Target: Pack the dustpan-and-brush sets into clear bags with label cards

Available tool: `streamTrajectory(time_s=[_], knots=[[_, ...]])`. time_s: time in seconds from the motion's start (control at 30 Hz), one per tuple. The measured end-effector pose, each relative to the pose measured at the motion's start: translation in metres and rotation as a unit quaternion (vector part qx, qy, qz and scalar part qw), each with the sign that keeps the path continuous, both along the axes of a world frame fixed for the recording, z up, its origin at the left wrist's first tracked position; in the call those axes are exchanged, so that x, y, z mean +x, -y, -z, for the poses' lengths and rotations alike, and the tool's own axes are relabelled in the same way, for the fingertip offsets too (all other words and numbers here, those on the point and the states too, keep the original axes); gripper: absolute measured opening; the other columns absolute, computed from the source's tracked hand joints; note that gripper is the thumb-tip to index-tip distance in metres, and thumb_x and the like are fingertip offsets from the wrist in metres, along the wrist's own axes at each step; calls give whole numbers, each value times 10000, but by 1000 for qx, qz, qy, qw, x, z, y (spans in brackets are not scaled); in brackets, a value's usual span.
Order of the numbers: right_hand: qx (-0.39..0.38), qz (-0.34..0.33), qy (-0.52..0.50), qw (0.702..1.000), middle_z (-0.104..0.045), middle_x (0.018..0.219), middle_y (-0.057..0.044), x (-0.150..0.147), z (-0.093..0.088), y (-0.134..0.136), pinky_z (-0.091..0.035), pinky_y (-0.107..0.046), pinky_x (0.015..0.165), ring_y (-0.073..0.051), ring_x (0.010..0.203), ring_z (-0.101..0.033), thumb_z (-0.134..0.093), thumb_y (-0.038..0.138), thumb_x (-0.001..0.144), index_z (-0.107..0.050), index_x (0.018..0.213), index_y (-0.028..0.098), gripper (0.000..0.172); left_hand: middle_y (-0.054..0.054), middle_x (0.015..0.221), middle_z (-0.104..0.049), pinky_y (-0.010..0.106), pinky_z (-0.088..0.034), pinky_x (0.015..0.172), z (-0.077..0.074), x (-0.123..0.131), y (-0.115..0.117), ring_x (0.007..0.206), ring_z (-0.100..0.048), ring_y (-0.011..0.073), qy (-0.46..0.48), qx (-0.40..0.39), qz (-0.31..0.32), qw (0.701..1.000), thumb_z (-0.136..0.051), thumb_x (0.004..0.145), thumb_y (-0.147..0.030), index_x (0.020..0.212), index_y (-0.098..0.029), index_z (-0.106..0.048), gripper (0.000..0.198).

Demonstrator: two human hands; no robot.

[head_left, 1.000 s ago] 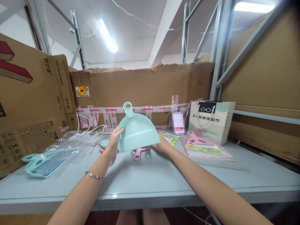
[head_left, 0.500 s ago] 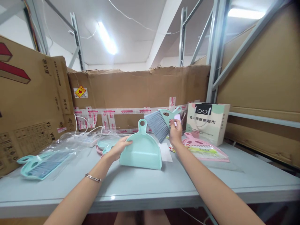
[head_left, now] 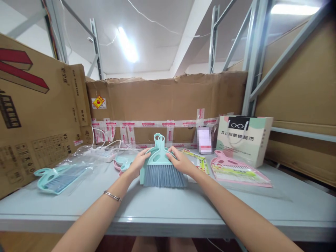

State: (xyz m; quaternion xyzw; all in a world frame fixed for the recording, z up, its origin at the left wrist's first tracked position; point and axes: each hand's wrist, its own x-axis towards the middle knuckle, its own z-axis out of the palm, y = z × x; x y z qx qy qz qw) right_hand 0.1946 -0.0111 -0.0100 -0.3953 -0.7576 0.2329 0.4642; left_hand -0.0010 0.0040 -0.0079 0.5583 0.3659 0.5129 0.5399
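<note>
A mint-green brush with grey bristles lies inside a mint-green dustpan on the grey table, their handle loops stacked at the back. My left hand grips the left side of the pair, fingers curled round the edge. My right hand rests on the brush's right shoulder, fingers pressed on it. A bracelet sits on my left wrist.
A bagged mint brush and dustpan set lies at the left. A bagged pink set lies at the right, before a paper gift bag. More mint and pink parts sit behind my left hand. Cardboard walls surround the table.
My right hand brought the brush down from the air and set it into the dustpan. The dustpan now lies flat with the brush nested in it.
</note>
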Motion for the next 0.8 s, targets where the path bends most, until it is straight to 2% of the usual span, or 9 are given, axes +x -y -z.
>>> streamTrajectory(time_s=[0.13,0.23,0.3,0.53,0.67,0.8], knots=[[86,65,30,994,-524,680,19,-10,7,0,-362,-266,627,-136,641,-477,-434,350,833,-503,759,209,173,65,994,-685,284,-453,737,0,2,3,866,-614,199,-5,22,-13,1000,-672,677,-434,1030,-180,-645,436],[175,135,12,975,-550,795,-34,-15,7,1,-394,-296,712,-175,767,-528,-456,334,832,-567,792,206,174,52,999,-681,278,-441,762,1,4,3,907,-595,200,-41,56,-12,998,-636,695,-496,991,-186,-667,430],[209,179,12,961,-544,817,-49,-15,6,2,-399,-309,737,-193,802,-539,-460,352,838,-594,821,214,193,48,996,-680,281,-434,779,2,5,3,935,-583,207,-63,81,-10,995,-610,712,-513,1001,-191,-669,436],[217,217,77,949,-586,824,-53,-10,8,0,-396,-316,715,-204,792,-546,-457,368,857,-544,857,213,178,45,1106,-636,285,-403,864,-1,7,9,1018,-551,208,-118,156,1,981,-596,750,-438,1073,-197,-630,405],[237,250,97,934,-534,847,-63,-11,10,-2,-398,-315,693,-211,799,-528,-445,368,859,-494,805,213,171,41,998,-664,288,-417,834,-1,8,9,935,-575,204,-156,196,-30,968,-581,753,-428,996,-184,-646,351],[212,256,71,941,-489,873,-63,-12,12,-5,-412,-327,714,-212,820,-517,-469,371,836,-469,786,210,169,42,923,-675,283,-427,803,-1,10,9,881,-583,202,-186,231,-60,953,-549,768,-419,926,-170,-657,313]])
